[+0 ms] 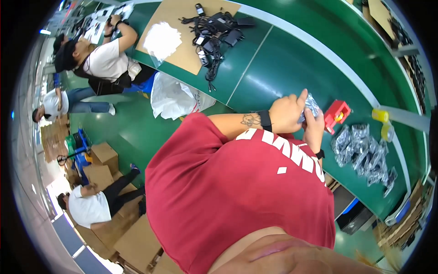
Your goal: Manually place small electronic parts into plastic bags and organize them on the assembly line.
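Both my hands are at the near edge of the green table (255,68), fingers closed around a small item in clear, shiny plastic wrap (311,106). My left hand (287,113) grips its left side, with the index finger stretched along the top. My right hand (314,129) holds it from the near right side. What lies inside the wrap cannot be made out. Just right of my hands stands a red tape dispenser (336,116) with a yellow roll in it. Several plastic-wrapped dark items (360,150) are heaped farther right.
Black power adapters with cables (219,32) lie piled on a cardboard sheet (191,59), beside white flat pieces (163,41). Yellow tape rolls (379,115) sit by the table's right rim. A white plastic bag (173,98) hangs at the edge. A co-worker (105,57) works at the left.
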Demonstrator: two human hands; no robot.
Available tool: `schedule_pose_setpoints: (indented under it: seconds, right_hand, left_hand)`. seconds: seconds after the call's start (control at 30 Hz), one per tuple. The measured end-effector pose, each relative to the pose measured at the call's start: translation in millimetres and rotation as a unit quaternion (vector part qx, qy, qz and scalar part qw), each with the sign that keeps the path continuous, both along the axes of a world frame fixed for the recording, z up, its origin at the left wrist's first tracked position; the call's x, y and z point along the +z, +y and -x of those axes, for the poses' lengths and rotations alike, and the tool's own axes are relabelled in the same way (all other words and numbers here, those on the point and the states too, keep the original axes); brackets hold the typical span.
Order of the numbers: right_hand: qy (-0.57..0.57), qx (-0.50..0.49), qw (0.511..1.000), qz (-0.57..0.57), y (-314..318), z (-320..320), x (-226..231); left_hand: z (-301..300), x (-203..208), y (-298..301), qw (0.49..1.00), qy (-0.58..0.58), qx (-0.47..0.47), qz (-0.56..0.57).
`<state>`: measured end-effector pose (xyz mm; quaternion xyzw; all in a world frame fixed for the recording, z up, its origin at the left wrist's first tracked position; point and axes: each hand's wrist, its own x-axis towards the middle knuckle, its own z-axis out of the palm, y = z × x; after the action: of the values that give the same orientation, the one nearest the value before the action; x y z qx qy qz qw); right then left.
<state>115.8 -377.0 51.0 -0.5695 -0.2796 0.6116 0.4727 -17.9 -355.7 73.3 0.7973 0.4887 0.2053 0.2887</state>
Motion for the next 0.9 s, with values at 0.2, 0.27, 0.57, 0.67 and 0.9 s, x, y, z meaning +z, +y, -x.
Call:
schedule_pose_setpoints:
  seconds: [0.2, 0.27, 0.57, 0.67, 0.9]
  right_hand:
    - [-0.130, -0.019, 0.991, 0.031, -9, -29, -2]
    - [-0.139, -0.155, 0.977, 0.040, -21, -66, -8]
    - [0.234, -0.512, 0.824, 0.073, -41, -226, -42]
    - [0.089, -0.380, 0.918, 0.066, -19, -156, -22]
    - [-0.165, -0.063, 0.983, 0.052, 28, -32, 34]
  left_hand:
    - [24, -16, -3, 0.988, -0.101, -0.077, 0.091]
    - [44, -19, 2, 0.994, -0.070, -0.017, 0.081]
    - [183, -75, 47, 0.979, 0.049, 0.170, 0.104]
    - [210, -77, 56, 0.961, 0.012, 0.244, 0.127]
    - [332, -120, 103, 0.830, -0.176, 0.497, 0.182]
